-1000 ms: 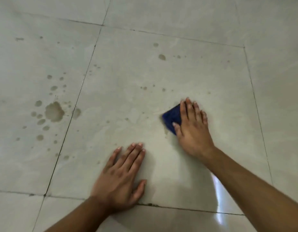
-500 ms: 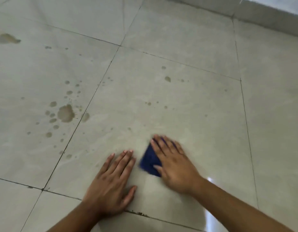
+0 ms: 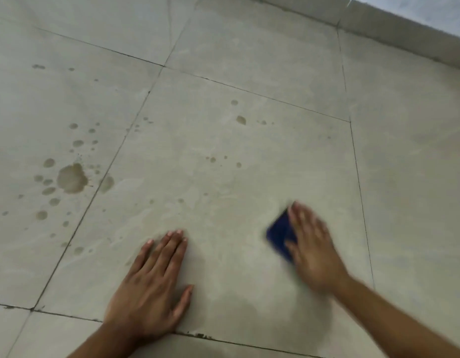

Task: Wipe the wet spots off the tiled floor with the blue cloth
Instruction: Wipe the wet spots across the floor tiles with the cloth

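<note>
Under right hand point(image 3: 314, 251), blurred blue cloth point(image 3: 279, 235)

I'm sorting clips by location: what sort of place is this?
Probably an indoor room's floor near a wall: large pale tiles with dark grout lines, and a tiled skirting running along the top right. Which room, I cannot tell.

Floor point(image 3: 249, 151): pale grey tiles, large, with thin dark grout lines between them.
Wet spots point(image 3: 71, 178): one big brownish patch on the left tile, ringed by small drops; scattered drops on the middle tile.
Blue cloth point(image 3: 279, 235): flat on the middle tile, partly under the right hand point(image 3: 311, 250), blurred.
Left hand point(image 3: 152, 285): palm down on the same tile, fingers straight.
Skirting point(image 3: 378, 27): along the floor's far right edge.
</note>
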